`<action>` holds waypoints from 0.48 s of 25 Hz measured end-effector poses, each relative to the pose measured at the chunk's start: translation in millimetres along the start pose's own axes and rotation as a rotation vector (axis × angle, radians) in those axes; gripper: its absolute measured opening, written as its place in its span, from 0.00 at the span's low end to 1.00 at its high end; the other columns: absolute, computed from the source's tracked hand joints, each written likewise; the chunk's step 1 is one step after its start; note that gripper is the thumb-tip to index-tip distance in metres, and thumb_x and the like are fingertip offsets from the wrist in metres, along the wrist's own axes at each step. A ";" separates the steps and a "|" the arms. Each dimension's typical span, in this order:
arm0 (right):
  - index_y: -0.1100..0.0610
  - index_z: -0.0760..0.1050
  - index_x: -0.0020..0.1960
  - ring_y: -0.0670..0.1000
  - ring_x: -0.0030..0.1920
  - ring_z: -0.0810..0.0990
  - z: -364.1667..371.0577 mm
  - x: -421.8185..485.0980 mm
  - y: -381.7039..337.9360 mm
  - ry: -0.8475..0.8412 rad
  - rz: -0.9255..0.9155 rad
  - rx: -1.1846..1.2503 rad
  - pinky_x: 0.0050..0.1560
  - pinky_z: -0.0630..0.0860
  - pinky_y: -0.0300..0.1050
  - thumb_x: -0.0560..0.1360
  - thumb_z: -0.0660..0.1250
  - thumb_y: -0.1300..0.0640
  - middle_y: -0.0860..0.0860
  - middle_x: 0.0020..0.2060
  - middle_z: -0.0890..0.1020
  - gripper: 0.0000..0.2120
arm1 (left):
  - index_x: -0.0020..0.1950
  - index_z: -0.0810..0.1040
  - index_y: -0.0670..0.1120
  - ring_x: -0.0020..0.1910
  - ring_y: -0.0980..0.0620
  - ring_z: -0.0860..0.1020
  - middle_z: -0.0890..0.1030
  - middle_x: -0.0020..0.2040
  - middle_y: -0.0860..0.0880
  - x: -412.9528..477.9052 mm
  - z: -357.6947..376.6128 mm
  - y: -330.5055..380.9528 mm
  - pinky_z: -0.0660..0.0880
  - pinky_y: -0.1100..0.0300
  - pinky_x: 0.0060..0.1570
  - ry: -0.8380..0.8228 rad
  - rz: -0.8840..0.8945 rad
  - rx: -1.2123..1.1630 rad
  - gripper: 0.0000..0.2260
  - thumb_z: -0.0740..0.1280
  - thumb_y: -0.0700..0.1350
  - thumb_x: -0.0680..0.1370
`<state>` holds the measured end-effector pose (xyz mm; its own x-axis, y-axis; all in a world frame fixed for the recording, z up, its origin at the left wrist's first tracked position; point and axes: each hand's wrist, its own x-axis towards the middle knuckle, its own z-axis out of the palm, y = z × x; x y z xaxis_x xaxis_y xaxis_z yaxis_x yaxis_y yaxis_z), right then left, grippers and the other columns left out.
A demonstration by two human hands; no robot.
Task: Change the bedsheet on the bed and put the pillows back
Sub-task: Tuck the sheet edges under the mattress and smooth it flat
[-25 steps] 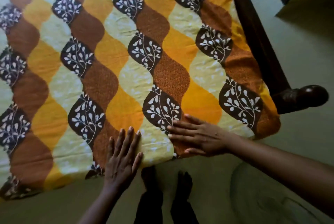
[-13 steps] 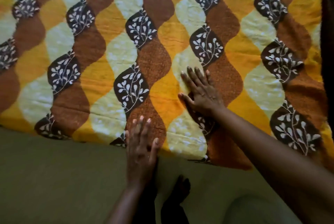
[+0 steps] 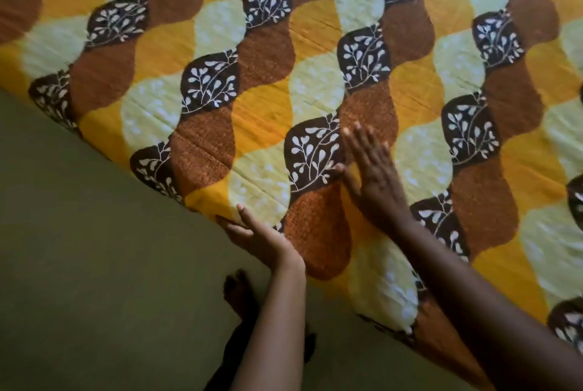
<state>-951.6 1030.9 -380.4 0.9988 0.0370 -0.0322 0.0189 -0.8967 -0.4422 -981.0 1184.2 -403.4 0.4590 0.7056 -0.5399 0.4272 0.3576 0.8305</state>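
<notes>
The greenish floor (image 3: 94, 264) is lying on the left, with a bare foot (image 3: 236, 292) standing on it near the bed. The left hand (image 3: 262, 236) is reaching to the near edge of the patterned bedsheet (image 3: 268, 75), fingers straight and together, touching the border. Further right, the right hand (image 3: 373, 176) is pressing flat on top of the sheet, fingers straight and a little spread. The sheet is lying spread over the bed, beyond both hands.
</notes>
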 end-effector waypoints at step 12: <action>0.51 0.53 0.76 0.54 0.76 0.52 64.7 13.8 -75.4 -0.200 -0.491 -0.290 0.73 0.47 0.56 0.77 0.50 0.39 0.51 0.75 0.57 0.31 | 0.73 0.63 0.56 0.67 0.46 0.70 0.66 0.72 0.49 -2.5 -19.2 14.0 0.67 0.45 0.66 -0.093 -0.272 -0.134 0.32 0.61 0.66 0.71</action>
<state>-942.2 1127.6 -405.5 0.8427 0.5343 -0.0665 0.5156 -0.8363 -0.1864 -991.2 1199.2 -387.9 0.4139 0.5161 -0.7499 0.4404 0.6074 0.6612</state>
